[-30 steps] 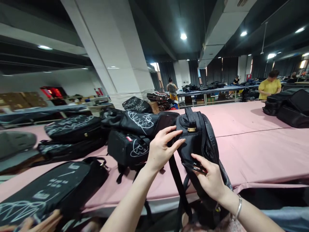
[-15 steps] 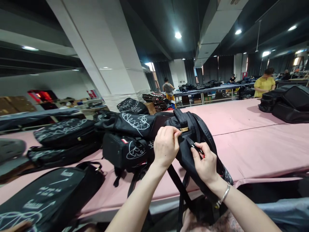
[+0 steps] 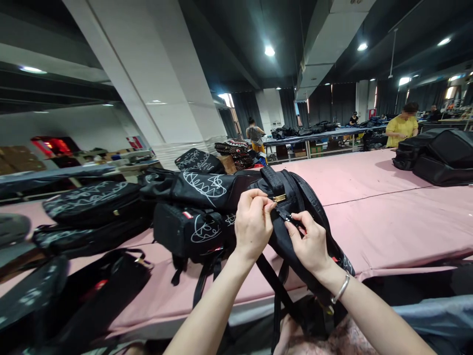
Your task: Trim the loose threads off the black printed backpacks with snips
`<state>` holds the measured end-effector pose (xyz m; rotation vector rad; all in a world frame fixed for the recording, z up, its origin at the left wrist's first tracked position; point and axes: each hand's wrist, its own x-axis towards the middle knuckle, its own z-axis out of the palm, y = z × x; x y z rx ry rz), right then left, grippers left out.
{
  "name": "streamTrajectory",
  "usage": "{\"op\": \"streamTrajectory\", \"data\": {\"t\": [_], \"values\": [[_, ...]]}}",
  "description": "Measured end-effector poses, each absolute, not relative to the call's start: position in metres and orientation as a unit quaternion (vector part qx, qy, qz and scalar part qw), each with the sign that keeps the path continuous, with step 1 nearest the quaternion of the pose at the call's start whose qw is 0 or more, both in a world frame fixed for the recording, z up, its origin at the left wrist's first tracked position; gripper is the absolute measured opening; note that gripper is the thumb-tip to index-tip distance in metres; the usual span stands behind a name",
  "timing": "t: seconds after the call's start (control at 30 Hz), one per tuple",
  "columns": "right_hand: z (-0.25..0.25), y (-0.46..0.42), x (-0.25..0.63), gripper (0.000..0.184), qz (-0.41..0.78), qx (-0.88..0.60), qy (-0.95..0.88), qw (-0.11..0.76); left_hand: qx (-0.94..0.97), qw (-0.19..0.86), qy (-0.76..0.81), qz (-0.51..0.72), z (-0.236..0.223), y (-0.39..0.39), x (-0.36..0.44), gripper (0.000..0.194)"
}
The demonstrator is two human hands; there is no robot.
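A black backpack [image 3: 295, 256] stands at the near edge of the pink-covered table, its top handle [image 3: 272, 180] upward. My left hand [image 3: 253, 227] is closed in a pinch beside the gold metal piece [image 3: 280, 198] below that handle; what its fingertips hold is hidden. My right hand [image 3: 310, 241] pinches a small black piece with white dots [image 3: 287, 217] against the bag's upper side, a bit of red showing by the fingers. The two hands are close together but apart. One black strap [image 3: 275, 283] hangs down below the left hand.
Black bags with white scribble prints [image 3: 205, 185] lie left of the backpack. At lower left, another black bag [image 3: 107, 291] gapes with its panel raised. More black bags [image 3: 439, 155] sit at far right on the pink table [image 3: 388, 212]. A person in yellow [image 3: 401, 128] works beyond.
My right hand has moved slightly up and left, closer to the left hand, with the small black piece. The bag at lower left has opened, its printed panel lifted leftward.
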<state>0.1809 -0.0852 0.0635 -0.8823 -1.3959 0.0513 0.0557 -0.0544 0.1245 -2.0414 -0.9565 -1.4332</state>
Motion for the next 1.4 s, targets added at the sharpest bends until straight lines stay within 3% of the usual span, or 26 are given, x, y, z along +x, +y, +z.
{"op": "streamTrajectory", "data": {"t": [0.3,0.47,0.53,0.6,0.7,0.8,0.87,0.97,1.07,1.23,1.4], "values": [[0.064,-0.085,0.183,0.014,0.036,-0.386,-0.617,0.684,-0.743,0.226,-0.342,-0.529,0.124,-0.060,0.060,0.014],[0.061,-0.095,0.189,0.014,0.073,-0.354,-0.617,0.699,-0.664,0.161,-0.397,-0.613,0.116,-0.056,0.051,0.025],[0.052,-0.105,0.190,0.017,0.109,-0.326,-0.652,0.676,-0.601,0.053,-0.463,-0.650,0.111,-0.050,0.040,0.031],[0.036,-0.115,0.190,0.023,0.117,-0.299,-0.704,0.633,-0.526,-0.147,-0.510,-0.664,0.106,-0.045,0.027,0.050],[0.006,-0.124,0.186,0.025,0.008,-0.275,-0.775,0.569,-0.441,-0.415,-0.494,-0.624,0.102,-0.044,0.004,0.062],[-0.017,-0.121,0.188,0.011,-0.107,-0.268,-0.807,0.515,-0.414,-0.460,-0.471,-0.629,0.098,-0.052,-0.012,0.057],[-0.026,-0.110,0.201,0.015,-0.125,-0.269,-0.813,0.501,-0.393,-0.438,-0.456,-0.668,0.089,-0.059,-0.017,0.053],[-0.037,-0.086,0.237,0.029,-0.131,-0.308,-0.774,0.538,-0.347,-0.402,-0.437,-0.726,0.055,-0.075,-0.009,0.052],[-0.054,-0.070,0.285,0.018,-0.120,-0.376,-0.725,0.564,-0.306,-0.376,-0.444,-0.753,-0.008,-0.093,0.015,0.056],[-0.099,-0.091,0.342,0.014,-0.078,-0.387,-0.786,0.476,-0.396,-0.435,-0.489,-0.644,-0.126,-0.116,0.060,0.066],[-0.142,-0.133,0.357,0.005,0.015,-0.482,-0.774,0.411,-0.469,-0.533,-0.478,-0.517,-0.187,-0.122,0.077,0.060]]}}
